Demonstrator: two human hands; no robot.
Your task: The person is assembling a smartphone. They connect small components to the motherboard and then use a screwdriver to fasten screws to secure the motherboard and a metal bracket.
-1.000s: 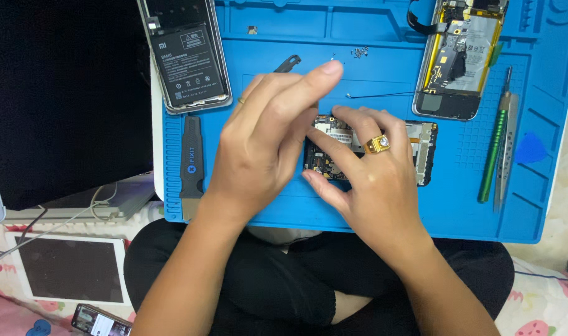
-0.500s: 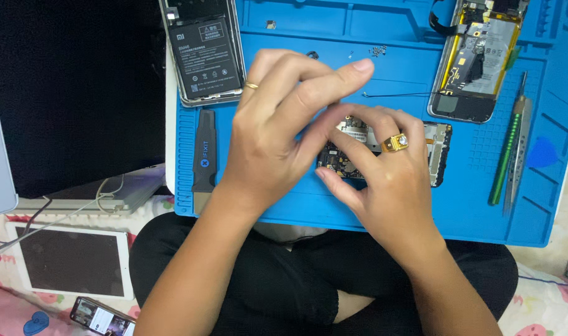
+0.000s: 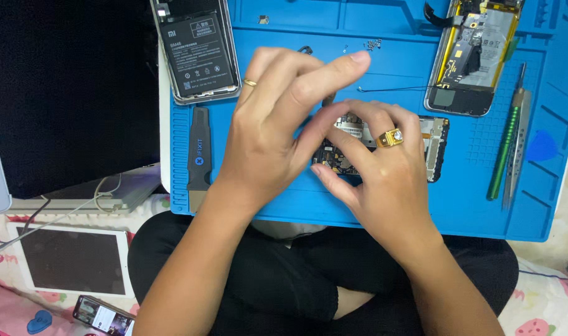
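Working a bare phone circuit board (image 3: 434,144) at frame centre, on the blue silicone repair mat (image 3: 383,199).
Left hand (image 3: 268,140) and ringed right hand (image 3: 374,174) both clasping the board; opened phone with black battery (image 3: 197,50) upper left, green-handled screwdriver (image 3: 506,146) far right.

Blue mat (image 3: 284,202): opened phones (image 3: 198,50), circuit board (image 3: 434,146), tools (image 3: 198,155).

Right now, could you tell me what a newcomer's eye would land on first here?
Both hands, left hand and right hand, meet mid-frame over a phone board on the bright blue mat, a gold ring catching the eye. Two opened phones flank them at the mat's far edge: one upper left, one with yellow innards upper right. A green screwdriver lies right.
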